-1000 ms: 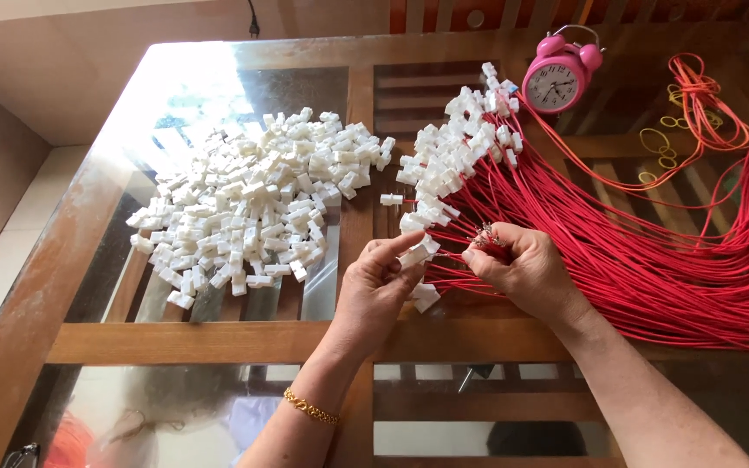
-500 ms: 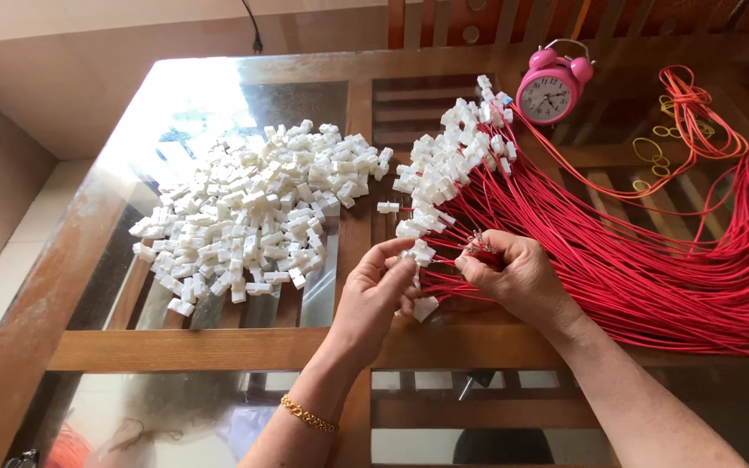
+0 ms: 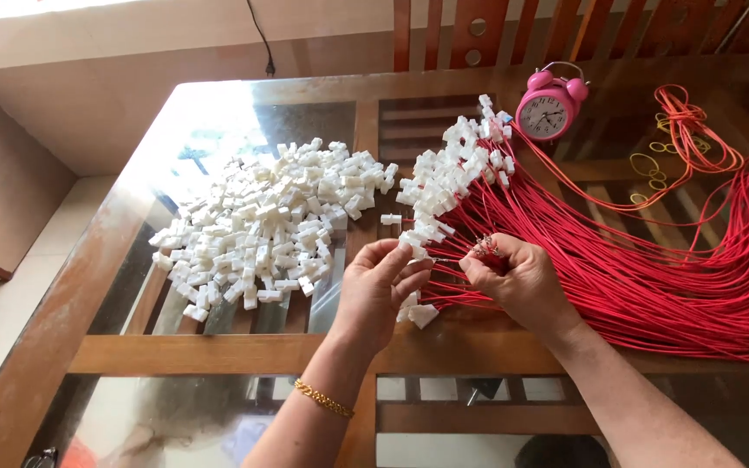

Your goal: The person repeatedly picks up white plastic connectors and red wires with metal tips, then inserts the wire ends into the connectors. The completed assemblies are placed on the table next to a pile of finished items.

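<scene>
On the table point(image 3: 218, 355): glass top in a brown wooden frame with slats beneath; everything below is placed from the pink alarm clock point(image 3: 550, 106), round, with two bells.
Left hand point(image 3: 379, 290): well below and left of the clock, fingertips pinched together on a small white plastic connector point(image 3: 407, 243); a gold chain bracelet point(image 3: 323, 399) sits on its wrist.
Right hand point(image 3: 520, 282): straight below the clock, fingers curled and closed on a few red wires point(image 3: 652, 286) with bare metal tips, just beside the left hand.
Red wires: thin, smooth, a thick bundle sweeping below and right of the clock.
Fitted connectors point(image 3: 452, 173): blocky white row on wire ends, just left of the clock.
Loose connectors point(image 3: 262, 225): wide heap of small white blocks, far left of the clock.
Rubber bands point(image 3: 652, 169): thin yellow loops, right of the clock.
</scene>
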